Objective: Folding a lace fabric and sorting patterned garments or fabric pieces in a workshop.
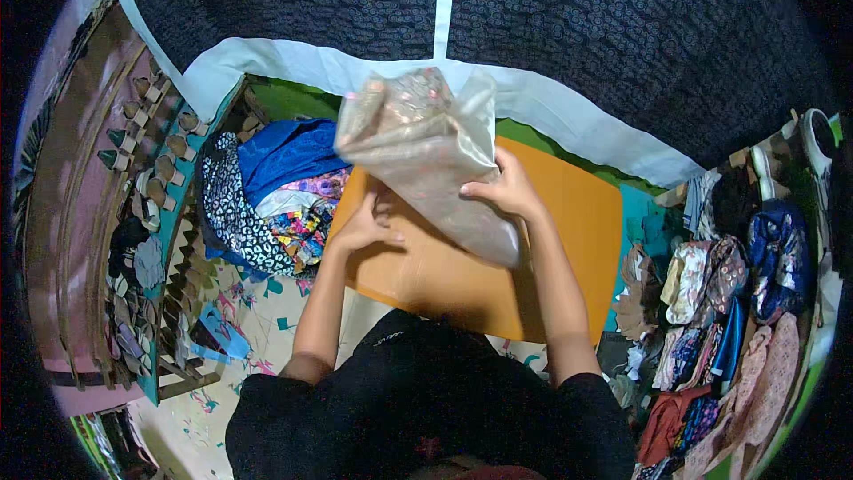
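A shiny beige, satin-like cloth (435, 156) with a faint pattern hangs in folds over the orange tabletop (569, 222), smeared by motion at its far left end. My right hand (508, 188) grips its right side, thumb on top and the other fingers hidden behind the fabric. My left hand (366, 229) is just below the cloth's left part, thumb and fingers apart, holding nothing that I can see. Whether its fingertips touch the cloth I cannot tell.
Left of the table lies a heap of fabrics, with a blue cloth (289, 156) and a black-and-white spotted cloth (235, 204). Footwear lines a rack (164, 204) further left. Folded cloths (689, 280) fill the right side. A dark patterned curtain (577, 44) with white edging hangs beyond.
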Motion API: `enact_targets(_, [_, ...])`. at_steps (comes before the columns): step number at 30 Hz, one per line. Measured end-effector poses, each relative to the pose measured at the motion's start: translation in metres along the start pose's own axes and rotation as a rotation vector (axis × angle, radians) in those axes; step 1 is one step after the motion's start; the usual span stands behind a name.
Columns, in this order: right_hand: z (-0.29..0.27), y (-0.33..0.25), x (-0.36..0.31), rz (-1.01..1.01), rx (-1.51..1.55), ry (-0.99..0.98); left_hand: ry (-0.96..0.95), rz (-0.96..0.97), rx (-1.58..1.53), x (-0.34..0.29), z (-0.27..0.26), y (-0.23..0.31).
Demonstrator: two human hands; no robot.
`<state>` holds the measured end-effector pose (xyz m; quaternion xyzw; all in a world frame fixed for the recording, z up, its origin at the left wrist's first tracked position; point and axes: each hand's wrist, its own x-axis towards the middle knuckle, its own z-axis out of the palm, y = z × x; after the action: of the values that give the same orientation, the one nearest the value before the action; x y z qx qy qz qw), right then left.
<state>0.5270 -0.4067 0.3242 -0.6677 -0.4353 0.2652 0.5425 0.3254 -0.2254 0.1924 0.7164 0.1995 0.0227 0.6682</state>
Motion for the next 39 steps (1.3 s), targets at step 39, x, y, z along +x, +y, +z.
enact_targets(39, [0.098,0.195,-0.132,0.482,-0.150,0.370,0.104,0.224,0.197,0.039,0.053,0.004])
